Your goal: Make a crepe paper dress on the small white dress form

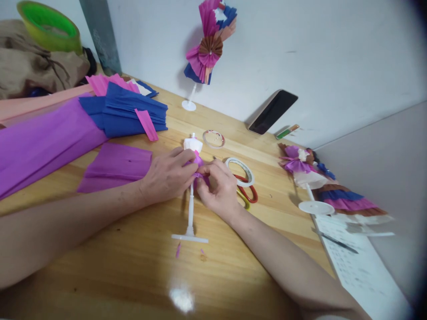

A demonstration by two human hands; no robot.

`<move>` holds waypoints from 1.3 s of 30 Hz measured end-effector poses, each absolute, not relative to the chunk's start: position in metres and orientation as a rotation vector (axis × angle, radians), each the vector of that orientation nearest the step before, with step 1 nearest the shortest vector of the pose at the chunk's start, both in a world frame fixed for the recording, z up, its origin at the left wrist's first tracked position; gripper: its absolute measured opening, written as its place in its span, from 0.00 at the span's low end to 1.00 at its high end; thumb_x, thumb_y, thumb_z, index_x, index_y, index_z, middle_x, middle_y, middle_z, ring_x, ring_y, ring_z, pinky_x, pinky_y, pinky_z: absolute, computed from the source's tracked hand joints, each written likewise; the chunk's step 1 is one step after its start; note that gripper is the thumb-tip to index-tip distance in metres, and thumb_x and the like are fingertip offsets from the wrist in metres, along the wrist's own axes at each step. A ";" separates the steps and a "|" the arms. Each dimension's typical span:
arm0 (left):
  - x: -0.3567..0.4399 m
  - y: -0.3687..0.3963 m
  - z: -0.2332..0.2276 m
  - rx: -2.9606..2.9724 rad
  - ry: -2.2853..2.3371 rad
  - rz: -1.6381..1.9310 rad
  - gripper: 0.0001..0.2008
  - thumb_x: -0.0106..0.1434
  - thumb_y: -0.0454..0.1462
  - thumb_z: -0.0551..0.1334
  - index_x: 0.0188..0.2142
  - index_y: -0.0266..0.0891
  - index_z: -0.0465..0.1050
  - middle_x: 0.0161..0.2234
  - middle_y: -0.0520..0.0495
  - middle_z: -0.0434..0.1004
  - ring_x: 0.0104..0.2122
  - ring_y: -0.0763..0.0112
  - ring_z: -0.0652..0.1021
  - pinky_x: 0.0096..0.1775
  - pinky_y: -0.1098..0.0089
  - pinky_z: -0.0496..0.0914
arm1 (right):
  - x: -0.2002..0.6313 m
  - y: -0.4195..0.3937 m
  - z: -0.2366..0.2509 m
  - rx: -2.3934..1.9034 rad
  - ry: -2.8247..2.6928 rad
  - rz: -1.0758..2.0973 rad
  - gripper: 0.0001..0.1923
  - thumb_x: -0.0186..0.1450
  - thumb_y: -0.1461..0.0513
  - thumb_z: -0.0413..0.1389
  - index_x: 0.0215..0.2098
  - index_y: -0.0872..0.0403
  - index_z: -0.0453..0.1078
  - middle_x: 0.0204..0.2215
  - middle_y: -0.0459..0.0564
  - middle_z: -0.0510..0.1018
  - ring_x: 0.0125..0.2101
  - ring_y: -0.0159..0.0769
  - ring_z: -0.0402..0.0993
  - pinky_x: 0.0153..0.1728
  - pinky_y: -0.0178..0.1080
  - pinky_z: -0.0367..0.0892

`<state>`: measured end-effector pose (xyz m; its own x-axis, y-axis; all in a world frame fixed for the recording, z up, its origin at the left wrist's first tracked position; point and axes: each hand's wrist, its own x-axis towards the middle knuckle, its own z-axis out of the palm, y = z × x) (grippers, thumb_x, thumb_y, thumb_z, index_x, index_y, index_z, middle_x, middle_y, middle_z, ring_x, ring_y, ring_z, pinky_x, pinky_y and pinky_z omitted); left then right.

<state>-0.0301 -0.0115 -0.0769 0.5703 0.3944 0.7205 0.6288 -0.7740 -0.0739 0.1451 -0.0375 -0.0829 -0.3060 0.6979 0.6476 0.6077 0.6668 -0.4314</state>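
Note:
A small white mannequin stand [190, 222] rises from the wooden table [133, 266], its white bust [192, 144] showing above my fingers. My left hand [167, 175] and my right hand [218, 189] both pinch a strip of purple crepe paper [199, 166] around the mannequin's waist. A flat purple paper piece [116, 166] lies just left of my left hand. Red-handled scissors [248, 193] and a white tape roll [240, 171] lie just right of my right hand.
Folded blue paper [126, 113], pink paper [103, 82] and a long purple sheet [40, 142] lie at left. A clear tape roll [214, 138], a phone [272, 112] leaning on the wall, two finished paper-dress dolls [208, 49] [310, 171], and a printed sheet with pen [353, 262] are around.

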 end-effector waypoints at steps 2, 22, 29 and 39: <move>-0.030 -0.011 -0.078 -2.488 -0.853 -1.022 0.05 0.65 0.34 0.60 0.33 0.38 0.72 0.35 0.47 0.76 0.33 0.65 0.74 0.27 0.66 0.68 | 0.145 -0.039 -0.082 -1.011 -2.037 0.120 0.04 0.59 0.67 0.53 0.32 0.53 0.68 0.27 0.49 0.70 0.29 0.39 0.68 0.33 0.44 0.65; -0.032 -0.014 -0.075 -2.523 -0.885 -0.948 0.05 0.65 0.32 0.59 0.36 0.37 0.73 0.37 0.47 0.77 0.36 0.65 0.73 0.34 0.67 0.69 | 0.150 -0.040 -0.079 -0.893 -2.004 0.069 0.06 0.63 0.65 0.55 0.37 0.54 0.73 0.30 0.52 0.76 0.32 0.40 0.73 0.34 0.44 0.68; -0.035 -0.014 -0.075 -2.531 -0.878 -0.906 0.05 0.65 0.33 0.59 0.36 0.37 0.74 0.37 0.47 0.76 0.35 0.65 0.74 0.34 0.66 0.69 | 0.154 -0.034 -0.081 -0.998 -1.969 0.226 0.12 0.67 0.67 0.49 0.41 0.54 0.74 0.32 0.52 0.75 0.34 0.39 0.72 0.36 0.43 0.69; -0.036 -0.014 -0.076 -2.456 -0.652 -0.884 0.08 0.66 0.28 0.56 0.33 0.36 0.71 0.31 0.48 0.74 0.31 0.68 0.72 0.32 0.67 0.66 | 0.155 -0.026 -0.087 -1.021 -2.029 0.182 0.19 0.66 0.70 0.47 0.48 0.53 0.76 0.40 0.56 0.75 0.42 0.42 0.71 0.43 0.48 0.68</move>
<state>-0.0356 -0.0138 -0.0763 0.6836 0.2769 0.6753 0.5634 -0.7884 -0.2470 0.1553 -0.0260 -0.0867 -0.3191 0.7191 0.6173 0.5981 0.6581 -0.4574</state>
